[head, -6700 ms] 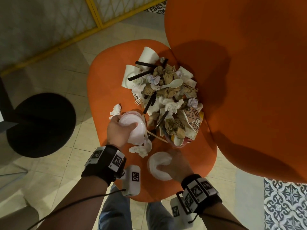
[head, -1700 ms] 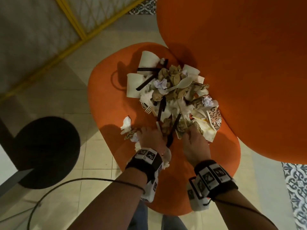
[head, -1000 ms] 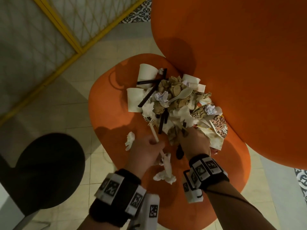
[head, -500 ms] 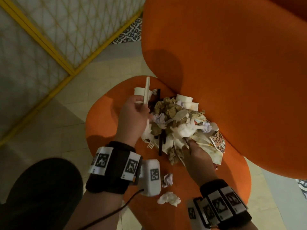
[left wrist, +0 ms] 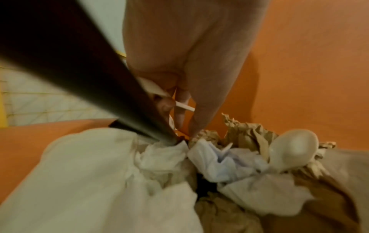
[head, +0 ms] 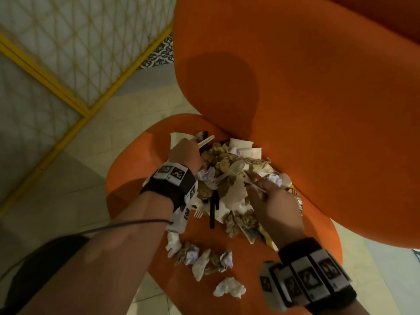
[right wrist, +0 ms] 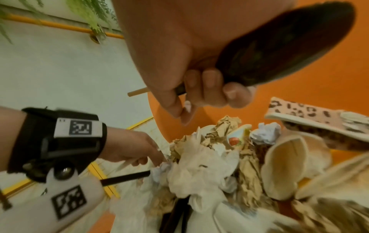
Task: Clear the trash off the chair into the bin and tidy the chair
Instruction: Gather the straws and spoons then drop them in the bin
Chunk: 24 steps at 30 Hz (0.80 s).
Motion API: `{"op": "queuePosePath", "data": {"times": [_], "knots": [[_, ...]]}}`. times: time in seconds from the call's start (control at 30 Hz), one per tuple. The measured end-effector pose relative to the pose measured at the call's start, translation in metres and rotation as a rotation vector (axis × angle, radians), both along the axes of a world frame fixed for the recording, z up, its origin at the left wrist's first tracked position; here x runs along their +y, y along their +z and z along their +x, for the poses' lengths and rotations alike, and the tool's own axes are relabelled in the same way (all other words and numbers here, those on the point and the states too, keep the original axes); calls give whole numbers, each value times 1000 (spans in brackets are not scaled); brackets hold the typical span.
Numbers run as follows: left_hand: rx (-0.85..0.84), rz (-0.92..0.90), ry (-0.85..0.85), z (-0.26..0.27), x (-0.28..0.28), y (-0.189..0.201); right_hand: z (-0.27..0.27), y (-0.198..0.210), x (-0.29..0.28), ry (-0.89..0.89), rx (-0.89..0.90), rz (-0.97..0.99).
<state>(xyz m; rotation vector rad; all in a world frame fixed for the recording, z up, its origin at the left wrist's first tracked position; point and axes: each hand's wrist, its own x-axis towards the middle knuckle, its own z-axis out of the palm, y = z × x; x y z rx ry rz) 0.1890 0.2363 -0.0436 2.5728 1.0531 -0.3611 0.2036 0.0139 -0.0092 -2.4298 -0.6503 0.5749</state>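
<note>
A heap of trash (head: 227, 178) sits on the orange chair seat (head: 136, 169): crumpled brown and white paper, paper cups, black sticks and a white spoon (head: 236, 167). My left hand (head: 185, 153) is at the heap's far left and pinches a white utensil handle (head: 205, 140), which also shows in the left wrist view (left wrist: 184, 108). A black stick (left wrist: 89, 75) runs under that palm; I cannot tell if it is held. My right hand (head: 270, 201) lies on the heap's right side. Its fingers curl round a dark flat utensil (right wrist: 279, 47) and a tan stick (right wrist: 137, 93).
Loose crumpled paper balls (head: 204, 260) lie at the seat's front edge. The tall orange chair back (head: 318, 98) rises close behind the heap. A leopard-print cup (right wrist: 299, 112) sits at the heap's right. A yellow-framed lattice panel (head: 68, 53) stands on the left, and a dark round shape (head: 34, 269) is at the lower left.
My left hand has reached further back along the heap and its white utensil has tipped from upright to slanting right. My right hand has moved up onto the heap. More paper balls lie at the front.
</note>
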Motion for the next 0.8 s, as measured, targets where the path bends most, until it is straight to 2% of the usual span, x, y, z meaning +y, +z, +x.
{"op": "queuePosePath", "data": {"times": [0.13,0.3,0.4,0.57,0.7,0.8], "knots": [[148,-49,5,1,-4,-10,27,-12,30,-102,-19,-39],[110,-118,21,-5,-10,-15,46,-46,54,-75,53,-179],[100,-82,58,-9,-9,-15,47,-47,53,-114,74,-73],[79,-174,81,-17,-3,-6,46,-38,43,-155,33,65],[-1,-255,149,-28,-3,6,47,-28,36,-196,-113,147],[-113,-337,243,-37,-5,14,47,-29,32,-235,-143,190]]}}
